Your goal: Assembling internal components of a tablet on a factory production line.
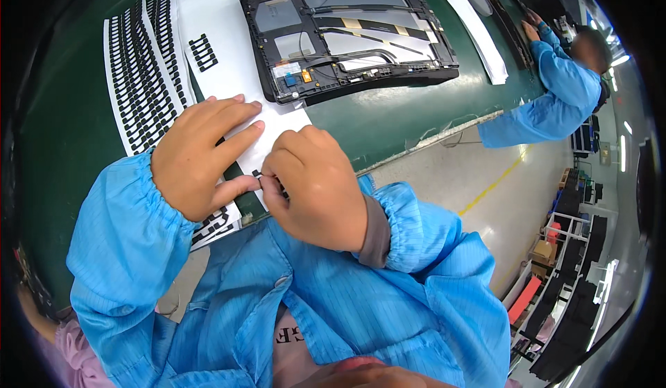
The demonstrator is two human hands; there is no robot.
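Note:
My left hand point(205, 156) lies with its fingers spread over a white backing sheet point(218, 13), pressing it to the table. Its thumb reaches toward the fingertips of my right hand point(316, 187). Those right fingers are pinched together at a small black sticker point(257, 174) low on the sheet, partly hidden by the fingers. Farther up the same sheet sits a short row of black stickers point(203, 53). Left of it lie sheets filled with rows of black stickers point(135, 76), partly under my left hand and sleeve.
A black device housing point(354, 41) with wires, tapes and small boards lies beyond my hands. Right of it is a long white strip point(472, 27) on the green table point(388, 121). A person in blue point(555, 90) works at the far right, with shelves point(562, 263) beyond the floor.

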